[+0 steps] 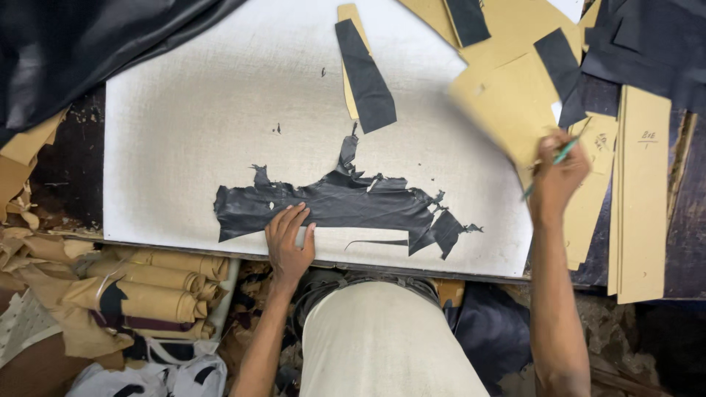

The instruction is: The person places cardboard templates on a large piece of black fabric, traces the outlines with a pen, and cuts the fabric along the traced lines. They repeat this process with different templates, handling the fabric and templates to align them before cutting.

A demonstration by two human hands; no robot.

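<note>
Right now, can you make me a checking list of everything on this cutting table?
Surface: white cutting board, a few black specks.
Job's things: ragged black leather scrap lying flat; tan card pattern, blurred, lifted.
Clutter: card patterns and black cut pieces at right and top.
Hands: left hand presses the scrap; right hand holds a green pen and the pattern.
Cables: nothing seen.
Surroundings: rolled tan material lower left; black sheet upper left.

Rolled tan material [158,283] is stacked below the board's near left edge. Long cardboard strips [641,191] are laid far right. Dark sheeting [81,44] is draped upper left.
</note>
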